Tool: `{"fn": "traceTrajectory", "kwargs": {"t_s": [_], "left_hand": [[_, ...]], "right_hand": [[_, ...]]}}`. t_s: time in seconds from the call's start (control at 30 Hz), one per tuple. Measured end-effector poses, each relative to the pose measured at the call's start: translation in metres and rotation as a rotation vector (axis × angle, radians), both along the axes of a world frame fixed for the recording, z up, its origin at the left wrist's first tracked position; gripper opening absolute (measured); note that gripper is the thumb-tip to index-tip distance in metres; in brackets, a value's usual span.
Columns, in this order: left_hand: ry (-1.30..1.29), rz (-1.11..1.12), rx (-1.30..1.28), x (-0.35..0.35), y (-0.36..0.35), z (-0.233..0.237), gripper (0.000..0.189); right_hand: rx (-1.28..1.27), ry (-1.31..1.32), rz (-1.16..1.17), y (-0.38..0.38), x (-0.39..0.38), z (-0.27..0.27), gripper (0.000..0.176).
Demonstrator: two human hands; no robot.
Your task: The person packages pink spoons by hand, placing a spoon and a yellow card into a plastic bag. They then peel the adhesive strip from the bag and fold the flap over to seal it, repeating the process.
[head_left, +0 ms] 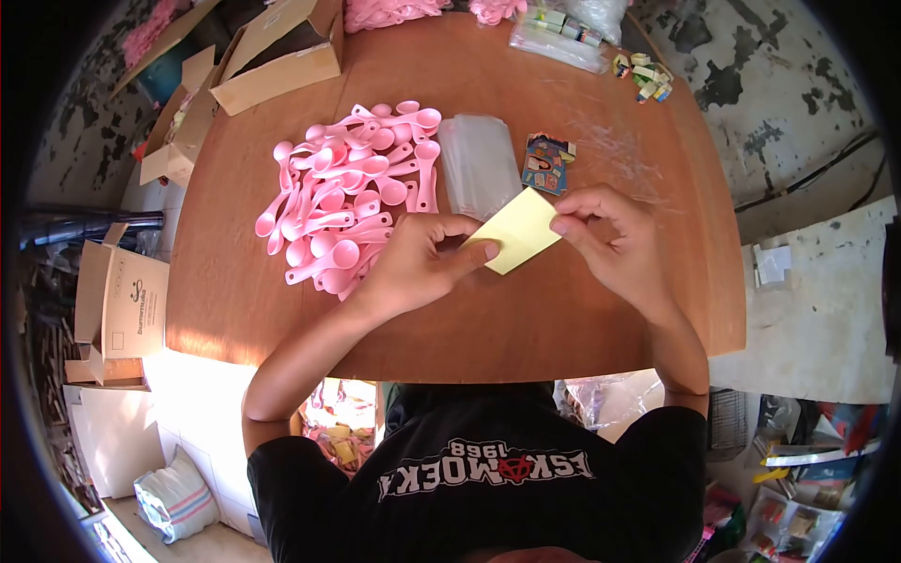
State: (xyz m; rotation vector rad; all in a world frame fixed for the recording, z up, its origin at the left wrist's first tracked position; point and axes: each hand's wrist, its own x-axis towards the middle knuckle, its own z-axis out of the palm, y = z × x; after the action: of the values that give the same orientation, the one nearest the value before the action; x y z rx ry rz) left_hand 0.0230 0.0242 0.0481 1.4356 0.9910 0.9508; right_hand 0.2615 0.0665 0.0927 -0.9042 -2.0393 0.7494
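Between my two hands is a pale yellow card or paper piece (518, 230), tilted above the wooden table. My left hand (422, 258) pinches its lower left side, thumb on top. At its upper right corner, my right hand (610, 235) grips with thumb and fingertips. A heap of pink plastic spoons (347, 178) lies left of my left hand. Just beyond the card is a stack of clear plastic bags (477, 155). Beside the bags, a small stack of printed cards (546, 164) rests on the table.
The brown table (432, 75) has a rounded far edge. An open cardboard box (282, 56) stands at its far left. Packs of clear plastic (563, 42) and small rolled labels (646, 77) lie at the far right. Thin plastic scraps (615, 141) are scattered near the right side.
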Motion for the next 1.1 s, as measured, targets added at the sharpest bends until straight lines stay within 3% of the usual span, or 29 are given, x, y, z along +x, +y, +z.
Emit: {"fn": "traceTrajectory", "kwargs": {"t_s": [0.13,0.27,0.33,0.6,0.8,0.87,0.93,1.0,1.1], "left_hand": [[-0.006,0.022,0.044,0.008,-0.011,0.009,0.021],[0.000,0.019,0.064,0.011,-0.018,0.001,0.022],[0.013,0.080,0.231,0.015,-0.020,-0.006,0.023],[0.049,0.153,0.283,0.019,-0.031,-0.010,0.024],[0.047,0.193,0.322,0.020,-0.035,-0.012,0.029],[0.040,0.196,0.345,0.019,-0.037,-0.006,0.033],[0.082,0.269,0.464,0.018,-0.042,0.005,0.037],[0.099,0.204,0.374,0.003,-0.048,-0.011,0.037],[0.134,0.175,0.296,-0.016,-0.064,-0.026,0.030]], "right_hand": [[0.046,-0.133,0.185,-0.012,-0.003,0.010,0.011],[-0.046,-0.082,0.310,-0.017,-0.004,-0.004,0.015],[-0.064,-0.084,0.328,-0.018,-0.004,-0.005,0.017],[-0.062,-0.158,0.392,-0.018,-0.008,-0.001,0.022],[-0.038,-0.336,0.441,-0.019,-0.020,-0.002,0.019],[-0.154,-0.469,0.444,-0.019,-0.024,0.002,0.015],[-0.167,-0.443,0.481,-0.019,-0.029,0.001,0.015],[-0.180,-0.416,0.518,-0.015,-0.034,0.000,0.016],[-0.399,-0.090,0.848,0.018,-0.045,-0.013,0.026]]}}
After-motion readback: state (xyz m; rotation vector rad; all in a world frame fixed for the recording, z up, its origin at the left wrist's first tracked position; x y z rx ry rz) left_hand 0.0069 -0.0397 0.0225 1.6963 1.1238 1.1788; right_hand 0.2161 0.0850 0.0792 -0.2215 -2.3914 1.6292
